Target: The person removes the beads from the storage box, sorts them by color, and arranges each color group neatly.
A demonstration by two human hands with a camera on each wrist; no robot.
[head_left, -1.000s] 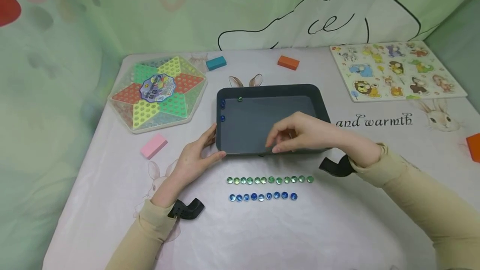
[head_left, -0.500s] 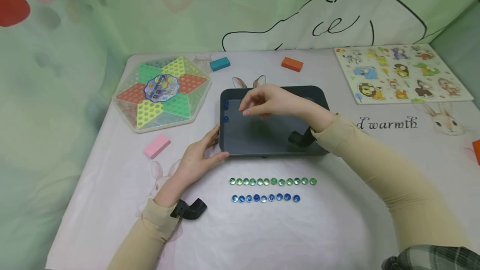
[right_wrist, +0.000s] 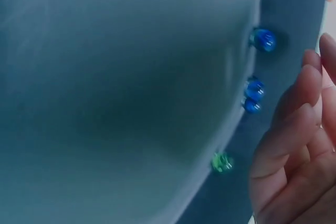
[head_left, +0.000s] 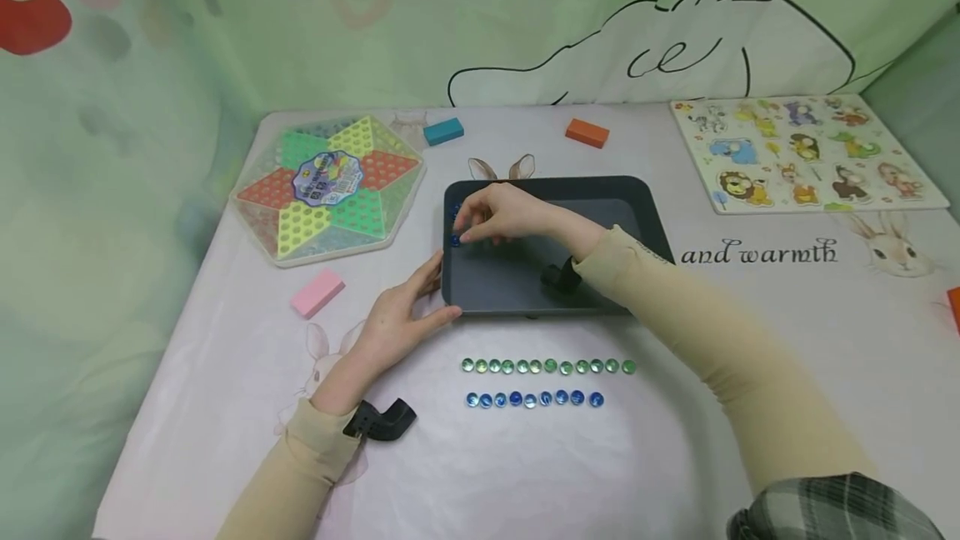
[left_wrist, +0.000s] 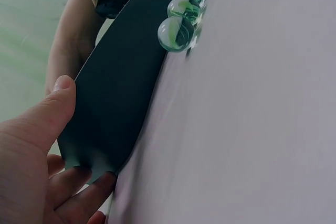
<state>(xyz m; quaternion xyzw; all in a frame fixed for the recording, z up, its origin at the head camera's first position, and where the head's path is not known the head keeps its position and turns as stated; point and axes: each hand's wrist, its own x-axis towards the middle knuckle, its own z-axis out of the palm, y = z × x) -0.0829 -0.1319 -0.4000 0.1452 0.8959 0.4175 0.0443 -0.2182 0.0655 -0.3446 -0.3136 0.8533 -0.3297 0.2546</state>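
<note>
A dark grey tray (head_left: 540, 298) stands mid-table. My left hand (head_left: 396, 319) holds its near-left corner, thumb on the rim and fingers against the left wall, as the left wrist view shows. Over the tray's left end is my right hand (head_left: 498, 215), fingers loosely bent, with no marble visible between them. In the right wrist view, a blue marble (right_wrist: 264, 39), two more close-set blue marbles (right_wrist: 254, 89) and a green marble (right_wrist: 222, 162) lie along the tray's edge, apart from the fingers. In the head view the right hand hides the green one.
In front of the tray lie a row of green marbles (head_left: 551, 366) and a row of blue marbles (head_left: 531, 400). Around it are a Chinese checkers board (head_left: 330, 190), an animal puzzle board (head_left: 806, 152), and pink (head_left: 317, 293), teal (head_left: 444, 132) and orange (head_left: 587, 132) blocks.
My right hand has moved from the tray's near middle over to its left end, by the marbles. The left hand stays on the tray corner. The head view has shifted slightly.
</note>
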